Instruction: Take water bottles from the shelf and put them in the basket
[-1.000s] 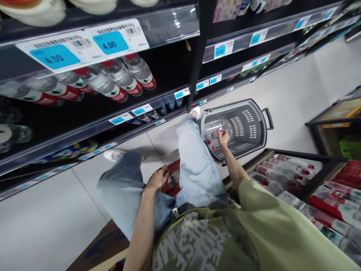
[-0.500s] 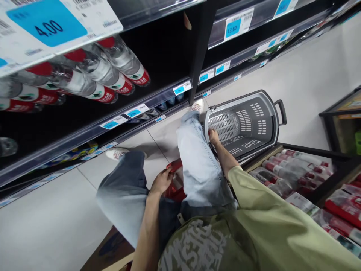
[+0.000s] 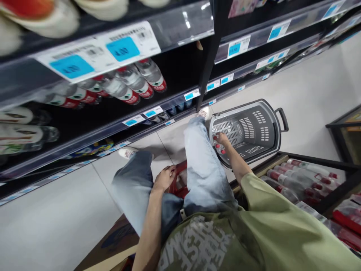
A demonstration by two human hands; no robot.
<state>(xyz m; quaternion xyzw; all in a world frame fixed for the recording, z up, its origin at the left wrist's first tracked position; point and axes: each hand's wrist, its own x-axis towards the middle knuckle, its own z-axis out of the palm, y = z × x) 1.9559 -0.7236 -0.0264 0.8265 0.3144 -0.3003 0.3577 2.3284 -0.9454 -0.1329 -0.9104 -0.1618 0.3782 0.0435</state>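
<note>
My right hand point(image 3: 223, 139) reaches into a grey shopping basket point(image 3: 278, 141) on the floor. Its fingers are closed at the neck of a clear bottle with a red cap point(image 3: 215, 138), mostly hidden by the hand. More red caps point(image 3: 222, 151) show beside it, at the basket's near end. Between my legs is a red plastic item point(image 3: 180, 177), largely covered by my leg. My left hand point(image 3: 165, 178) is at its edge, with the fingers curled and seemingly holding it; the fingertips are partly hidden.
Shelving with price labels point(image 3: 122, 49) runs along the left, holding red-labelled water bottles point(image 3: 129, 94). At right, a dark-framed display point(image 3: 318, 162) holds more bottles point(image 3: 293, 180) beside the basket. A cardboard box point(image 3: 113, 241) lies behind my left leg.
My right hand has shifted slightly within the basket, and several red caps now show beside it. The view has swung, bringing more of the upper left shelf into sight. My left hand stays by the red item.
</note>
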